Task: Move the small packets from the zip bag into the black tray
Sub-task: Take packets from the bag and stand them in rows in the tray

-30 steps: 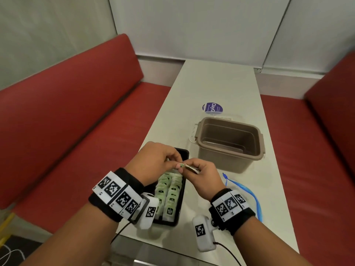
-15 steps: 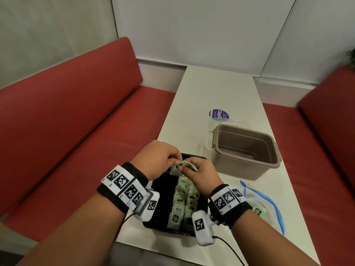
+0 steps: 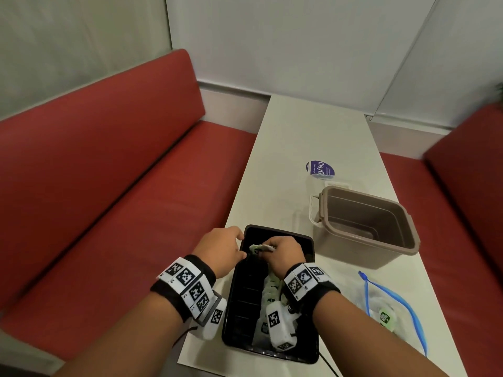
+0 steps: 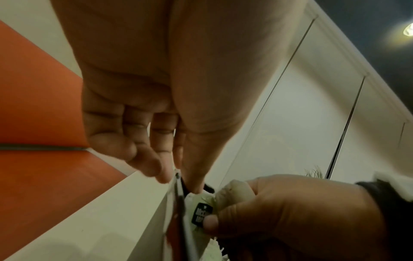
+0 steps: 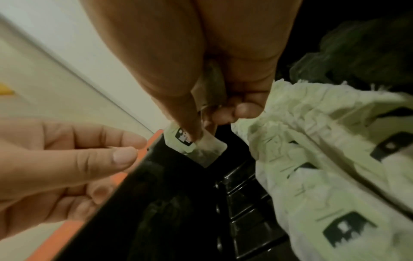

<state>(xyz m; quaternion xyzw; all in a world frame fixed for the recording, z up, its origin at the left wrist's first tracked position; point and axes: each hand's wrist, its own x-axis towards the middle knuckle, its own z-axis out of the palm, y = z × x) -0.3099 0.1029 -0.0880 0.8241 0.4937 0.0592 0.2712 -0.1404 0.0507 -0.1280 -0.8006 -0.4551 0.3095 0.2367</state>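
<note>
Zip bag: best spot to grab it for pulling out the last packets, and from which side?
Probably pinch the clear film just below the blue zip, coming from the tray side with the right hand. The zip bag lies flat on the table, mouth toward the tray, one packet visible inside; the zip is its stiffest edge.

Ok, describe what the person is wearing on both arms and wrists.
Bare forearms, no sleeves. Each wrist has a black band wrapped with white tags printed with black square codes. A white camera block bearing the same kind of code hangs under each wrist, each trailing a thin black cable.
</note>
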